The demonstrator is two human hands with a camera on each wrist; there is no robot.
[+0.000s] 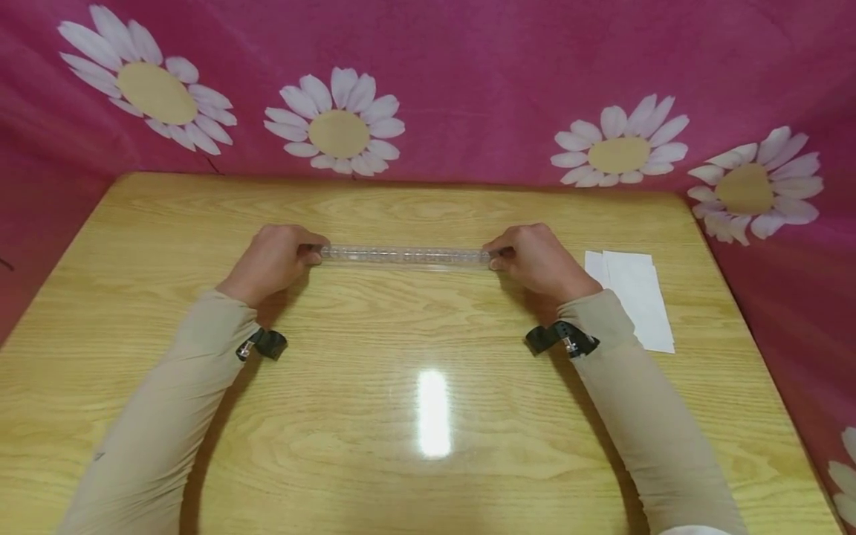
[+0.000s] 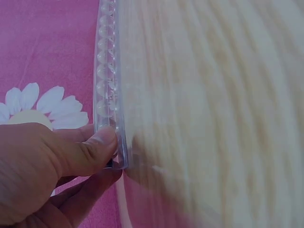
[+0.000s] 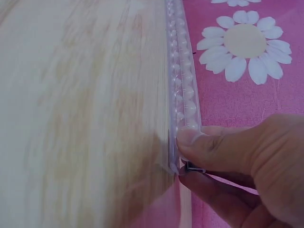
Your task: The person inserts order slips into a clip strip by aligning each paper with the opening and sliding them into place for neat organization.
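Clear plastic strip (image 1: 406, 256): is held left to right!
Left hand (image 1: 270, 260): left end is pinched.
Right hand (image 1: 540, 258): right end is pinched too.
White papers (image 1: 638, 290): laid at right.

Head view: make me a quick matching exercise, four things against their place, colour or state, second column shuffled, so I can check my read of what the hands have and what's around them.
Column one
1. Clear bumpy plastic packaging
2. Paper sheets
3. Daisy-print cloth
4. Wrist straps

Column two
A. Black, worn over the sleeves
B. Pinched at its ends by the left hand and right hand
C. Magenta, behind the table
D. White, lying beside the right forearm

Pairs: 1-B, 2-D, 3-C, 4-A
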